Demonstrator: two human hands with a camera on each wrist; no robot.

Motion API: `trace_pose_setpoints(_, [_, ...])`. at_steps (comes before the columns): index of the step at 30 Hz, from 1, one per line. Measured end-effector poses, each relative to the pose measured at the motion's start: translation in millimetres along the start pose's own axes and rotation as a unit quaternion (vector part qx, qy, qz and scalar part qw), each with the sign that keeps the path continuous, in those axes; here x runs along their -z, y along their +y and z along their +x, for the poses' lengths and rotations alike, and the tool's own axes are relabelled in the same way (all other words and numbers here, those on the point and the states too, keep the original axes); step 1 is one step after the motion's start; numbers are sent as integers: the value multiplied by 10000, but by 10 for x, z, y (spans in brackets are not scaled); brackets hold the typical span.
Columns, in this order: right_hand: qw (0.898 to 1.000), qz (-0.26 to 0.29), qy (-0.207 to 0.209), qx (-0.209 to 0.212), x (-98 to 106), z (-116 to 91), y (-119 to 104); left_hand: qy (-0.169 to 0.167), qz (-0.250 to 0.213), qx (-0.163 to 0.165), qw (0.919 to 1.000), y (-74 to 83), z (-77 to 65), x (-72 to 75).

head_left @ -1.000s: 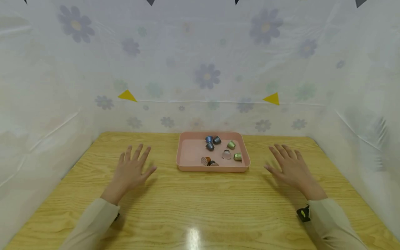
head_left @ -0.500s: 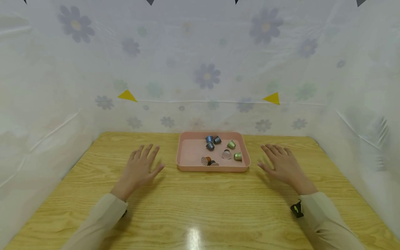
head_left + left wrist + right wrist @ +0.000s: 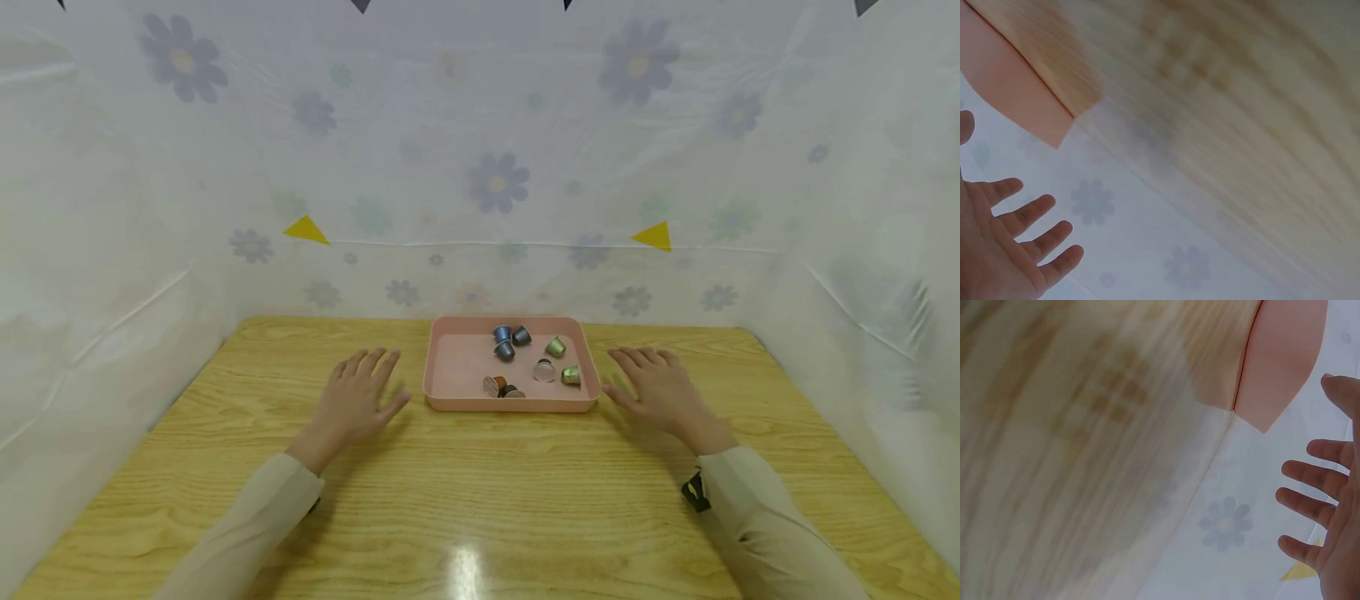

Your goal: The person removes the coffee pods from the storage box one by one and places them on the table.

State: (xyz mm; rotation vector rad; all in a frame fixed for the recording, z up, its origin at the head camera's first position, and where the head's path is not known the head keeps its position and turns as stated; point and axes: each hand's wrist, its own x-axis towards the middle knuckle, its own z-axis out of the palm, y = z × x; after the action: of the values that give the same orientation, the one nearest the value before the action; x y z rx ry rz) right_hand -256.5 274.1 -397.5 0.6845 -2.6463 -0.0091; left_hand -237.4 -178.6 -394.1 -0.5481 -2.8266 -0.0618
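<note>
Flanking the pink tray | left hand near its left side, right hand just beside its right | both loosely spread, holding nothing | capsules inside it (walled, likely to contain them)

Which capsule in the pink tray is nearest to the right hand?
The front green capsule, beside the right wall of the pink tray; the other green capsule lies farther back, the rest farther left.

A curtained booth around a wood-grain table
Pale, plastic-looking sheeting printed with flowers closes it in at the back and both sides; two yellow triangles show on its rear stretch. Whether it stands in a home or lab cannot be told.
</note>
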Motion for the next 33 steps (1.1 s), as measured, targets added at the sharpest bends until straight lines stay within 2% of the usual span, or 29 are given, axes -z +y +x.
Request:
trace_pose_setpoints(17, [9985, 337, -415, -91, -80, 188, -76, 96, -111, -189, 9997, 142, 176, -47])
trace_pose_setpoints(25, [9982, 436, -404, -10, -169, 252, -60, -70, -137, -215, 9996, 206, 270, -96])
trace_pose_setpoints(33, [9976, 442, -534, 15, -176, 299, -86, -194, -329, -229, 9990, 262, 356, -125])
